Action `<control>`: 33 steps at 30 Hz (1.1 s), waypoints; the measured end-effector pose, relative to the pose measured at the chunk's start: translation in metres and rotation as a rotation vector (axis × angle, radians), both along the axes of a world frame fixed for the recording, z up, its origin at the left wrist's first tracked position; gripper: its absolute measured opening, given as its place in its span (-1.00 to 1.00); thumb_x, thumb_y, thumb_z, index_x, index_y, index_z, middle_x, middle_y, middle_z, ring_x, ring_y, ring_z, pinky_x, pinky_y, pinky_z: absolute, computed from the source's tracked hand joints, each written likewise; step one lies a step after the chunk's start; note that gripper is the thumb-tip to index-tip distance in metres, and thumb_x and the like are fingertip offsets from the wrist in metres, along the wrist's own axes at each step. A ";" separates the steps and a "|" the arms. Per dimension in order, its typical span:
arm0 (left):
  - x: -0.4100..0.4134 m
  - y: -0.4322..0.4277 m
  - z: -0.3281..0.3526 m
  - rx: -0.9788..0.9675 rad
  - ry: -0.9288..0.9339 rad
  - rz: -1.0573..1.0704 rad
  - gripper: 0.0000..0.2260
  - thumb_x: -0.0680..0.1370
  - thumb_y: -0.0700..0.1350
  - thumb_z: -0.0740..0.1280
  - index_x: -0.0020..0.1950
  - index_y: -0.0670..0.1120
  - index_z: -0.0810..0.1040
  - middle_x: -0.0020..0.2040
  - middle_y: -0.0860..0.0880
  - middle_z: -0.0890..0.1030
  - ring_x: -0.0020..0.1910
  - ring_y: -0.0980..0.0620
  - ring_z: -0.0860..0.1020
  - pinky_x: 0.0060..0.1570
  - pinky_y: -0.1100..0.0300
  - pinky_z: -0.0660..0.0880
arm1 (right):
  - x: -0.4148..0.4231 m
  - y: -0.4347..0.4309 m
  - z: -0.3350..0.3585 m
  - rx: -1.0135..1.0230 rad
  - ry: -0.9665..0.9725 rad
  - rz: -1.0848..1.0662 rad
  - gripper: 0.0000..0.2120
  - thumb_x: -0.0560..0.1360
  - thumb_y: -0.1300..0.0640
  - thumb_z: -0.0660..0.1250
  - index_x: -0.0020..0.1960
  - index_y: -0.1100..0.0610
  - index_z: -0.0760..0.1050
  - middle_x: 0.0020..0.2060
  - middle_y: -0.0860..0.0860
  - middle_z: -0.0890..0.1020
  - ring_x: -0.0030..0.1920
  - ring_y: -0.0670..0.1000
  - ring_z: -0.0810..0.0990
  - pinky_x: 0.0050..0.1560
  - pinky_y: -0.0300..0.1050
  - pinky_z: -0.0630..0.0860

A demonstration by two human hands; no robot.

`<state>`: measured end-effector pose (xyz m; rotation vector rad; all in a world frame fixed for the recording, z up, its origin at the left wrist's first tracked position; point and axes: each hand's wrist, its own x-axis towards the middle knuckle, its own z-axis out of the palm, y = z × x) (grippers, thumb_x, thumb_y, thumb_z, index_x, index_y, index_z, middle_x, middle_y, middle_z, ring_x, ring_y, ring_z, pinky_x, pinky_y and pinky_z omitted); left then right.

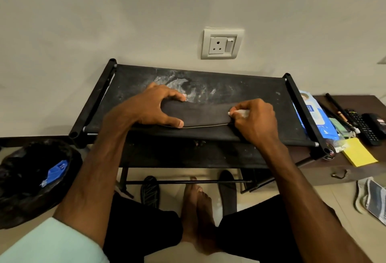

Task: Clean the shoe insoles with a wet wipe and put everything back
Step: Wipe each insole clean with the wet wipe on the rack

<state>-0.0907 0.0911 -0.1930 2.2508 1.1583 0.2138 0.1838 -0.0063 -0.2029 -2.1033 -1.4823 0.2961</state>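
A dark insole (203, 114) lies flat on the top shelf of a black fabric shoe rack (240, 87). My left hand (154, 106) grips its left end, thumb on the near edge and fingers over the far edge. My right hand (253, 119) is curled round a white wet wipe (240, 113) and presses it on the insole's right end. A blue pack of wet wipes (317, 118) lies just right of the rack. On the floor under the rack sit a black shoe (150, 191) and another dark insole (228, 191).
A bin lined with a black bag (31, 179) stands at the left with a blue wrapper inside. A brown cabinet (359, 170) at the right holds a remote, pens and yellow sticky notes (359, 155). A grey shoe (369, 198) lies on the floor. My bare feet are below.
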 end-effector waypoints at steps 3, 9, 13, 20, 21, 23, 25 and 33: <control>0.002 0.001 -0.002 -0.004 -0.007 -0.007 -0.34 0.31 0.27 0.58 0.37 0.25 0.49 0.33 0.14 0.45 0.32 0.09 0.29 0.31 0.01 0.36 | -0.032 0.002 -0.003 -0.006 -0.003 0.126 -0.89 0.49 0.08 0.43 -0.09 0.02 0.74 -0.20 0.02 0.74 -0.15 0.07 0.70 -0.06 0.04 0.67; 0.002 0.003 -0.005 -0.023 -0.034 -0.007 -0.29 0.21 0.38 0.55 0.33 0.30 0.49 0.29 0.17 0.45 0.32 0.09 0.34 0.34 -0.05 0.41 | -0.063 0.009 0.002 -0.047 0.046 0.351 -0.92 0.47 0.04 0.48 -0.06 -0.06 0.75 -0.20 -0.01 0.74 -0.14 0.00 0.68 -0.08 0.01 0.65; 0.002 0.003 -0.005 -0.039 -0.045 -0.005 -0.28 0.22 0.36 0.57 0.34 0.27 0.50 0.28 0.15 0.46 0.32 0.08 0.33 0.35 -0.03 0.41 | -0.031 0.017 0.009 -0.066 -0.021 0.096 -0.88 0.43 0.06 0.49 -0.05 -0.04 0.75 -0.14 0.02 0.74 -0.07 0.05 0.69 -0.06 -0.11 0.59; 0.003 0.006 -0.008 -0.023 -0.044 -0.016 -0.22 0.15 0.45 0.50 0.33 0.29 0.50 0.28 0.16 0.47 0.32 0.06 0.38 0.32 -0.09 0.45 | -0.068 0.018 0.003 -0.074 0.004 0.285 -0.86 0.42 0.06 0.44 -0.06 0.02 0.74 -0.18 0.08 0.74 -0.14 0.10 0.70 -0.11 0.05 0.67; 0.002 0.007 -0.009 -0.021 -0.044 -0.018 -0.22 0.14 0.45 0.50 0.33 0.29 0.49 0.29 0.16 0.47 0.33 0.06 0.37 0.33 -0.09 0.45 | -0.073 0.018 0.003 -0.073 0.051 0.330 -0.86 0.40 0.04 0.44 -0.08 0.00 0.74 -0.21 0.06 0.73 -0.17 0.07 0.71 -0.14 0.05 0.68; 0.002 0.006 -0.009 -0.023 -0.039 -0.014 -0.22 0.15 0.45 0.50 0.34 0.30 0.48 0.31 0.17 0.45 0.34 0.07 0.35 0.34 -0.08 0.43 | -0.071 0.022 0.003 -0.065 0.118 0.370 -0.88 0.38 0.01 0.46 -0.11 -0.06 0.75 -0.24 -0.02 0.74 -0.20 -0.03 0.71 -0.14 0.02 0.69; 0.000 0.004 -0.007 -0.015 -0.047 -0.007 -0.27 0.23 0.39 0.54 0.36 0.30 0.47 0.32 0.19 0.44 0.34 0.11 0.32 0.35 0.00 0.40 | -0.059 0.027 0.002 -0.042 0.115 0.302 -0.93 0.40 0.00 0.49 -0.13 -0.10 0.75 -0.21 -0.08 0.74 -0.14 -0.07 0.70 -0.07 0.00 0.68; -0.013 0.002 0.010 -0.061 -0.018 -0.011 -0.27 0.30 0.20 0.61 0.43 0.16 0.46 0.30 0.19 0.45 0.16 0.22 0.43 0.17 0.24 0.43 | -0.019 0.025 0.001 0.024 0.120 0.073 -0.96 0.44 0.01 0.52 -0.16 -0.05 0.73 -0.21 -0.10 0.74 -0.12 -0.04 0.70 0.01 0.06 0.68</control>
